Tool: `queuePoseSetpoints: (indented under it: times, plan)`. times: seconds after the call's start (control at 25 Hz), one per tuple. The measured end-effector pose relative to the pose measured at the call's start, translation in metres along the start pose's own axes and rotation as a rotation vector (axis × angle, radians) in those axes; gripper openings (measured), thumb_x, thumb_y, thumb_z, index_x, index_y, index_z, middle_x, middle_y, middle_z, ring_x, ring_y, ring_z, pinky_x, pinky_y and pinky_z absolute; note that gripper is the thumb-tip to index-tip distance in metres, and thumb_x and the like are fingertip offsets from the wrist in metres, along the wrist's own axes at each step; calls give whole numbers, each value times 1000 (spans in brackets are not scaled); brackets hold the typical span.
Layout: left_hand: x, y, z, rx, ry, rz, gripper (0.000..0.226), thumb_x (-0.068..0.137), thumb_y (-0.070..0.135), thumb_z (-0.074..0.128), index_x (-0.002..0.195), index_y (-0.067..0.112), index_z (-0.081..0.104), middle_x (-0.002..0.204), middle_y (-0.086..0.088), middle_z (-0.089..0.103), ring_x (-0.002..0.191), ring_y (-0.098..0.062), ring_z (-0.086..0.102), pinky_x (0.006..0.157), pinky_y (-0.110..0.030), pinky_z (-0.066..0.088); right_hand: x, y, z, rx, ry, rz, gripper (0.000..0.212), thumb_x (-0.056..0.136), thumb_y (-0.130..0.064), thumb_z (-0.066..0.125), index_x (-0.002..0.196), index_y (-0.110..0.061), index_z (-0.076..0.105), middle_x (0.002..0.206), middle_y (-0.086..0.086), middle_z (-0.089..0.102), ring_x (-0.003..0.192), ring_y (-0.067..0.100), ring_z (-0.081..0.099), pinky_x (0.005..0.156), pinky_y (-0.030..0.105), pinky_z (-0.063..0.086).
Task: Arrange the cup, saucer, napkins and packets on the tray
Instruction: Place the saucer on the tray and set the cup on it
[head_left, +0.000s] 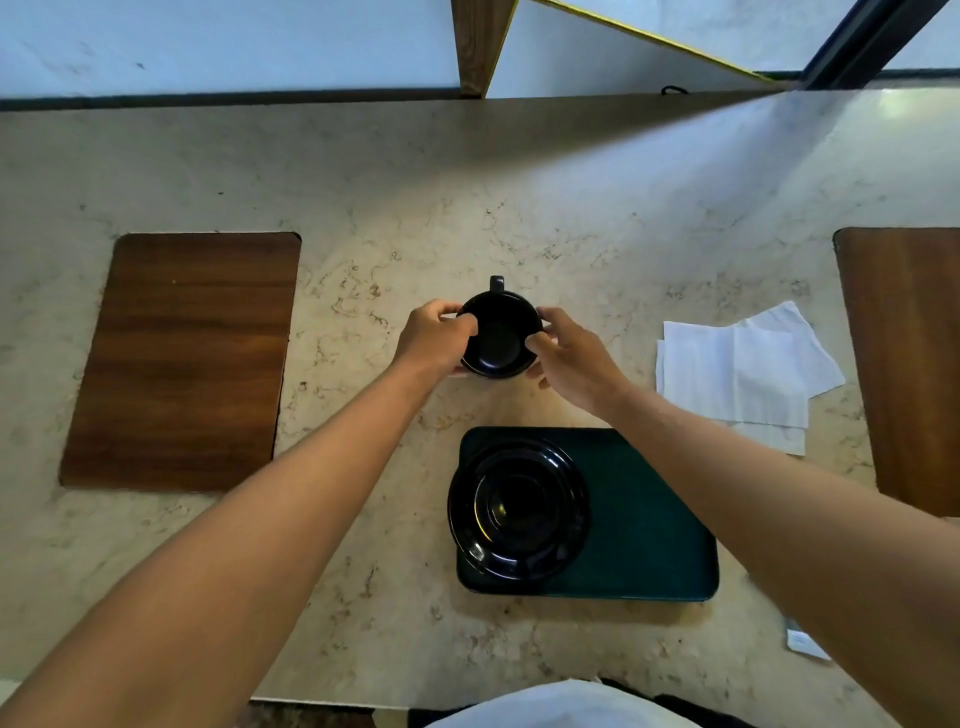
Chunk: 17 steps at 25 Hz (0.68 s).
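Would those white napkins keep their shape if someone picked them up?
Probably not. The napkins look thin and folded, so they would likely flop and bend. They lie loosely fanned, not squared up, so lifting the top one may leave the others behind or shift them.

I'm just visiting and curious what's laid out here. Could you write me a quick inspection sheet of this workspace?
Surface: marbled counter.
Job's things: black cup beyond the green tray; black saucer on the tray's left; white napkins on the counter; one packet near the right forearm.
Clutter: wooden mats left and right.
Grippers: left hand and right hand clasp the cup.
Cables: nothing seen.
Surroundings: pale wall.
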<state>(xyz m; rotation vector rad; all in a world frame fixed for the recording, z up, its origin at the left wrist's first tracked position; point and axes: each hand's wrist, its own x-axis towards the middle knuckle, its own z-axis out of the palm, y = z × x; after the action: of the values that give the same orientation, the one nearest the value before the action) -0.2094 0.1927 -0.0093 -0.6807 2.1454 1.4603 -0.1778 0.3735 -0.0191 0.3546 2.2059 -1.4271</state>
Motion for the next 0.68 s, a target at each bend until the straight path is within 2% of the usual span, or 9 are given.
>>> queuePoseSetpoints:
  times: [0.08, 0.2, 0.28, 0.4, 0.52, 0.68]
  plan:
    - [2, -3, 3, 53, 9, 33, 37, 80, 22, 57, 116, 17, 65, 108, -4, 68, 93, -23, 69, 71, -43, 65, 2, 3, 2, 10, 9, -20, 41, 100, -18, 46, 142, -18, 49, 103, -6, 66, 79, 22, 74, 62, 27, 61]
    - [3, -4, 2, 118, 32, 80, 30, 85, 21, 55, 112, 18, 68, 104, -3, 70, 93, -25, 71, 73, -43, 65, 1, 5, 4, 83, 17, -7, 41, 101, -12, 45, 141, -16, 50, 109, 4, 68, 81, 22, 75, 74, 37, 63]
    - [2, -1, 1, 112, 32, 68, 29, 86, 20, 55, 112, 17, 68, 104, -5, 71, 92, -26, 72, 70, -43, 65, 0, 3, 6, 83, 19, -6, 42, 101, -10, 44, 142, -15, 51, 110, 6, 69, 81, 20, 75, 76, 36, 63]
    - [-9, 2, -3, 134, 37, 93, 28, 85, 22, 57, 111, 17, 68, 104, -5, 71, 87, -22, 73, 65, -39, 65, -7, -5, 5, -12, 32, -33, 43, 99, -12, 42, 141, -17, 52, 108, 4, 69, 76, 17, 76, 68, 28, 61]
    - [-28, 3, -12, 157, 66, 147, 24, 85, 28, 60, 105, 19, 69, 96, 1, 71, 79, -14, 72, 59, -33, 64, -18, -14, -3, -124, 30, -83, 44, 97, -13, 41, 138, -20, 55, 104, 5, 72, 72, 15, 76, 69, 30, 61]
    - [-57, -1, -27, 47, 24, 151, 30, 80, 39, 66, 99, 16, 67, 94, -5, 72, 76, -19, 74, 61, -41, 65, -39, -24, -17, -261, -19, -178, 43, 96, -13, 39, 135, -19, 57, 92, 7, 75, 62, 9, 74, 54, 15, 50]
